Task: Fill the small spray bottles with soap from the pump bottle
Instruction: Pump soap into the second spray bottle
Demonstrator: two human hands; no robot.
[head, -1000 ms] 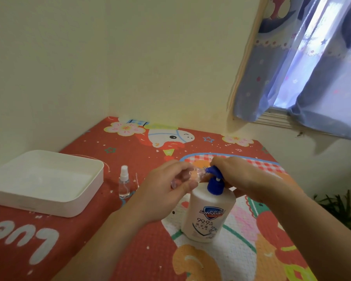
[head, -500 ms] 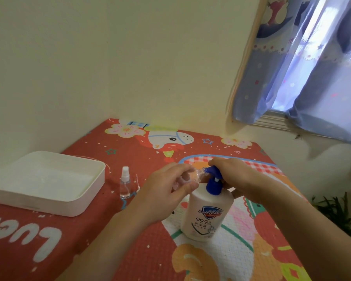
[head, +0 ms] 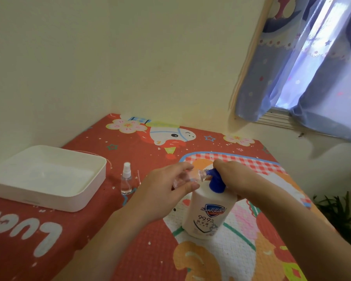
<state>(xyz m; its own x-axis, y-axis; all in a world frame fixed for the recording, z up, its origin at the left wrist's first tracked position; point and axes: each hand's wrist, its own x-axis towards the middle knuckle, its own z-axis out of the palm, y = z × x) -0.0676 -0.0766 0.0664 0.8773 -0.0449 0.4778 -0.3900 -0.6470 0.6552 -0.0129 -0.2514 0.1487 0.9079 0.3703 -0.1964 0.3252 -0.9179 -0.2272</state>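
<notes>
Step in hand, as I read it: dosing soap into an uncapped small spray bottle (head: 187, 176). Left hand (head: 166, 191), centre of frame, is clamped around that clear bottle, holding it tipped on its side with the open neck touching the blue pump nozzle (head: 212, 173). Right hand (head: 233, 175) lies over the pump head, fingers curled together; I judge it is pressing, but cannot tell how far down. Pump bottle (head: 209, 211) stands upright on the patterned mat (head: 130, 230), lower centre.

Second spray bottle (head: 126, 179), capped, stands left of centre, just beside the white tray (head: 49, 197); looks empty.

Next move calls for a slow press, neck kept sealed to the nozzle.

Hard to make out: fill level, hidden by the fingers; the removed spray cap is not visible
</notes>
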